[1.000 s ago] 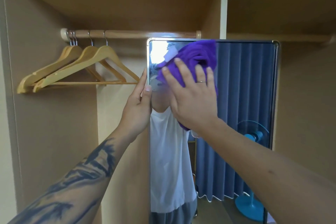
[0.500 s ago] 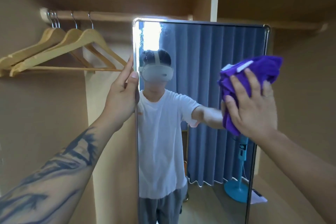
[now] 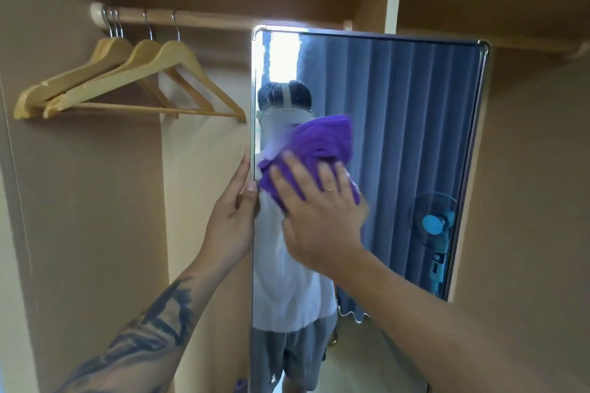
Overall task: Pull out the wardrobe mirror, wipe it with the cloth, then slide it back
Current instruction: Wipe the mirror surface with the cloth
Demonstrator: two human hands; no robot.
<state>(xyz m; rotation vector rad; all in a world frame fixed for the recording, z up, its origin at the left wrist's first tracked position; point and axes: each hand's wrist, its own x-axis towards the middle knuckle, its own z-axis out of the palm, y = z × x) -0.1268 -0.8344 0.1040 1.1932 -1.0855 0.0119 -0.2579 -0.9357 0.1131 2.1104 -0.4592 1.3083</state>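
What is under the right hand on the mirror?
A bunched purple cloth lies under the right hand, pressed against the mirror near its left edge, which the left hand grips. The glass beneath the cloth is covered, so its state cannot be seen.

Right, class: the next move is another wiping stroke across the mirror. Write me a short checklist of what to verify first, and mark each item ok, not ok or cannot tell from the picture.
1. Mirror pulled out of the wardrobe and facing the person: ok.
2. Left hand steadying the mirror's left edge: ok.
3. Purple cloth lies between the right hand and the glass: ok.
4. Wooden hangers hang left of the mirror, off its face: ok.
5. Right-hand part of the glass free for the stroke: ok.
6. Glass wiped clean already: cannot tell, the picture is too blurred for smears.
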